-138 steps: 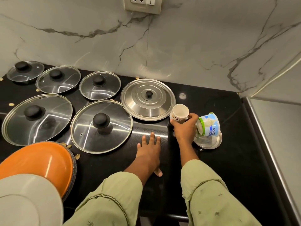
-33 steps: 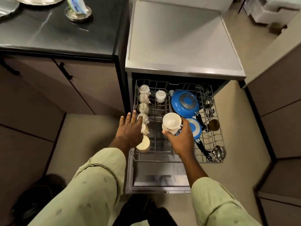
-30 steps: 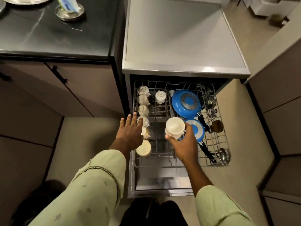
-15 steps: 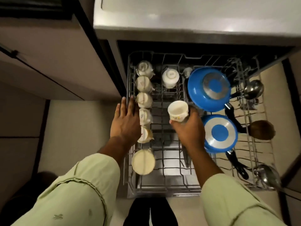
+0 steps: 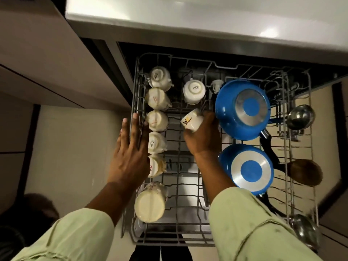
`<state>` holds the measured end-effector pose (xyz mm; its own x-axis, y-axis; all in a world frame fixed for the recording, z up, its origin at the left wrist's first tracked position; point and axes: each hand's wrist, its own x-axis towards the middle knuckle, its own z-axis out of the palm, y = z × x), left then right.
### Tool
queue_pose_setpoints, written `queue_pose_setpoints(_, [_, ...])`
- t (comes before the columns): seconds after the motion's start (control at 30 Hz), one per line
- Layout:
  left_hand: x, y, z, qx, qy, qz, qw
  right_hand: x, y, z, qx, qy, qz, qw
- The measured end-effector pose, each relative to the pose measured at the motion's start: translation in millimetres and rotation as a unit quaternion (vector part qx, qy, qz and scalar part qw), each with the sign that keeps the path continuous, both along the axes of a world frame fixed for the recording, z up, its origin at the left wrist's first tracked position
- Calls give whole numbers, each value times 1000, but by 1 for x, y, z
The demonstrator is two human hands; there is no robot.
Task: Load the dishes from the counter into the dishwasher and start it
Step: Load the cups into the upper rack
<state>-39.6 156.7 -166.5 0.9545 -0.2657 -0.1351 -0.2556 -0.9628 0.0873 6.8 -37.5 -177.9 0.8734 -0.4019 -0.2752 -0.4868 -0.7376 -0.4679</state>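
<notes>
Steel-grey dishwasher top spans the upper frame; below it the grey wire dishwasher rack is pulled fully out and fills the centre. Right half of the rack: two round blue pans with bare metal bases, both upside down, one upper and one lower, with shiny steel ladles at the far right edge. Left hand lies flat, fingers straight and gripping nothing, at the rack's left wall; actual contact with the wire cannot be told. Right hand, centre frame, grasps the small white ceramic cup with a dark printed mark, fingers wrapped round its body. A column of six inverted white cups runs down the left side of the rack; a lone inverted white cup printed SISTA stands in the middle row, just above the held cup in frame. Change: half a second ago the held cup's open mouth faced the camera; now it is tipped over, side and mark showing, mouth out of sight, and lower over the middle row. Reading: the cup is being inverted for seating beside the SISTA cup, where the wires look free. Not yet released; starting the machine remains.
</notes>
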Motion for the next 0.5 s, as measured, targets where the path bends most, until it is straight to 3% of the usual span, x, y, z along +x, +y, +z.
queue_pose_setpoints(0.5, [-1, 2, -2, -24, 23, -6, 999, 33, 8, -22, -78, -1, -11, 997])
